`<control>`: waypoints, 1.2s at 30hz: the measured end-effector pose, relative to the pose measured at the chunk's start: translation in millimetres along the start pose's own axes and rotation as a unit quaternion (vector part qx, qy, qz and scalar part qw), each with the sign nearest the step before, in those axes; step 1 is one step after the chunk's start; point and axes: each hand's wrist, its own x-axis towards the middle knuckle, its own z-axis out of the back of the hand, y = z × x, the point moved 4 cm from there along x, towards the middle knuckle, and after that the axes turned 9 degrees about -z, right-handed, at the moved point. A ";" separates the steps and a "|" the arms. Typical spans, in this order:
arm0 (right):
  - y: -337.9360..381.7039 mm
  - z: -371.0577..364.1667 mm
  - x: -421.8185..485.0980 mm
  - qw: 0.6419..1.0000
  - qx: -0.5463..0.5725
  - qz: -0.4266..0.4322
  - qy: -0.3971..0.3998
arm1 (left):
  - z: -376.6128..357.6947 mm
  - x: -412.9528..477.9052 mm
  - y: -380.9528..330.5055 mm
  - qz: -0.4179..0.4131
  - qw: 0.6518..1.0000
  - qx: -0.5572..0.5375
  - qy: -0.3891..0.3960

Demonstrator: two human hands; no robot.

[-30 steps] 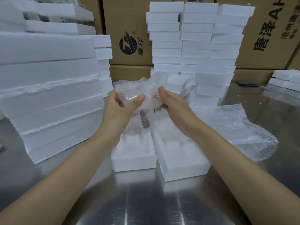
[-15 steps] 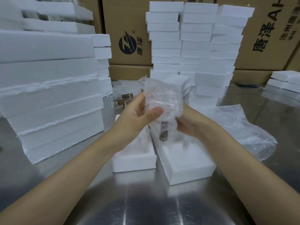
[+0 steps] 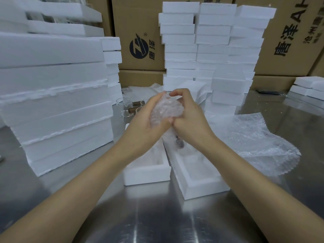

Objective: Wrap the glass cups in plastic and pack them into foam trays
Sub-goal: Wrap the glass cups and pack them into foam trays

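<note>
Your hands: left hand (image 3: pixel 147 120) and right hand (image 3: pixel 189 118) both grip the bubble-wrapped cup (image 3: pixel 165 109).
Beneath: two open foam trays (image 3: pixel 147 174) on your counter (image 3: pixel 157 216).

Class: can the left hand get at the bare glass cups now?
Likely not yet: the path to the glass cups looks free, but the left hand and right hand grip the wrapped bundle.

Cool, even light from overhead keeps the scene fairly bright, with only soft, faint shadows. The steel table (image 3: pixel 157 225) shows pale streaks of glare near the bottom edge and blurred reflections of the foam stacks (image 3: pixel 52 102). The wide lens bows the stacks and the boxes (image 3: pixel 140 23) outward toward the edges. The whole picture is slightly soft, and detail smears in the lower corners.
</note>
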 end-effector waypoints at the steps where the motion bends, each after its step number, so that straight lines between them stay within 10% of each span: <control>1: 2.1 -1.1 -2.0 1.000 0.000 0.017 0.010 | 2.5 0.4 -0.3 -0.008 1.000 0.007 -0.030; 9: 9.0 -25.1 -11.6 0.979 0.043 0.044 0.194 | 32.5 4.3 6.7 -0.015 0.961 -0.057 -0.269; 24: 3.9 -8.7 -6.6 0.959 -0.245 0.141 -0.021 | 14.3 3.9 8.5 -0.046 0.956 0.289 0.021; 28: 12.5 -9.9 -12.9 0.966 -0.119 0.225 0.053 | 26.9 5.8 15.6 0.009 0.971 0.237 -0.024; 32: 5.5 -6.0 -2.3 0.987 0.123 0.058 0.091 | 40.5 6.8 14.5 0.091 0.982 0.019 -0.167; 36: -2.7 -24.9 -8.3 0.984 -0.006 0.043 0.174 | 28.3 4.0 6.0 0.087 0.976 -0.036 -0.197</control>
